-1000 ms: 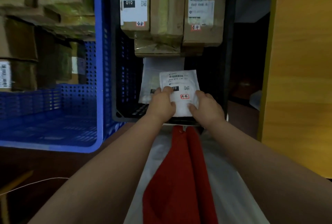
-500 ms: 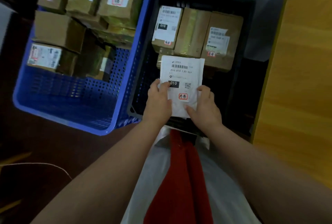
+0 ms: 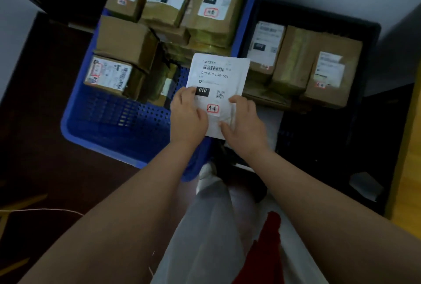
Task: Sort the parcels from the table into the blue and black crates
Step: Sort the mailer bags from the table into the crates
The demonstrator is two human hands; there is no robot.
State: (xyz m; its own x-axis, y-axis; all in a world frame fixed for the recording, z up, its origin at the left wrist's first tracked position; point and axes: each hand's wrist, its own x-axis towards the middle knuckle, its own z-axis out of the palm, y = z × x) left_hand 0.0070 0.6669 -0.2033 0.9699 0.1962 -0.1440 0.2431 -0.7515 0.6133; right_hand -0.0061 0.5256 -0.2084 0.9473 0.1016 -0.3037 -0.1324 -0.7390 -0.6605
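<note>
Head view: both hands hold one flat white parcel [image 3: 217, 83] by its near end, above the seam where the two crates meet. The left hand [image 3: 188, 117] grasps the parcel's left lower edge, thumb on top beside a black "010" patch. The right hand [image 3: 245, 124] pinches the right lower edge, thumb lying across the face. The parcel's label faces up, showing a barcode, the code 010-010-L30-551, a QR mark and a red-framed stamp.

The blue crate [image 3: 109, 140] sits to the left, with brown boxes [image 3: 127, 40] stacked along its far side and left wall; its perforated near floor is bare. The black crate [image 3: 369, 60] sits to the right, touching the blue one, and holds a row of labelled brown boxes [image 3: 330, 76] at its far end. A white packet [image 3: 271, 122] lies in the black crate under the right hand.

Both crates rest on a dark floor [image 3: 34, 124]. A yellow wooden surface [image 3: 410, 192] runs along the right edge. Pale clothing [image 3: 216, 226] and a red cloth [image 3: 266, 249] hang between the forearms.
</note>
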